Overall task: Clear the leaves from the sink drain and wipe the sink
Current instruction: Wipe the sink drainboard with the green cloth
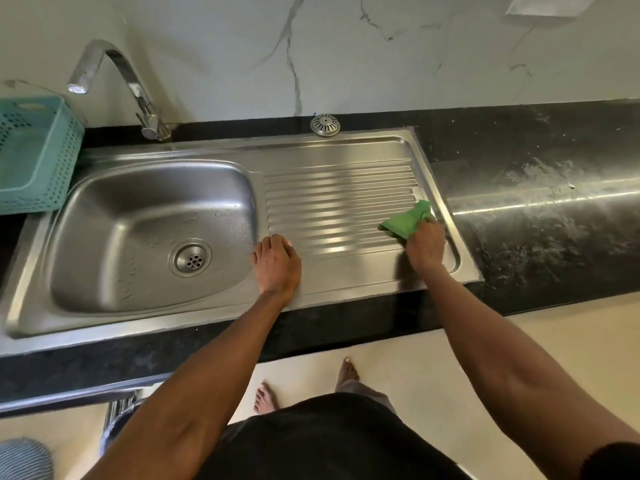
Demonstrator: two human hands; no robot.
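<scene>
A steel sink (104, 216) fills the left half of the counter, with its round drain (190, 258) at the bottom and water drops around it. No leaves show in the drain. To its right lies the ribbed drainboard (332, 202). My right hand (425, 247) holds a green cloth (407, 220) pressed on the drainboard's right end. My left hand (277, 265) rests palm down on the steel between basin and drainboard, fingers curled, holding nothing that I can see.
A curved chrome tap (138, 95) stands behind the basin. A teal perforated basket (34, 157) sits at the left edge. A loose metal strainer cap (325, 125) lies behind the drainboard. Dusty black countertop (536, 188) stretches right. Bare feet stand on the floor below.
</scene>
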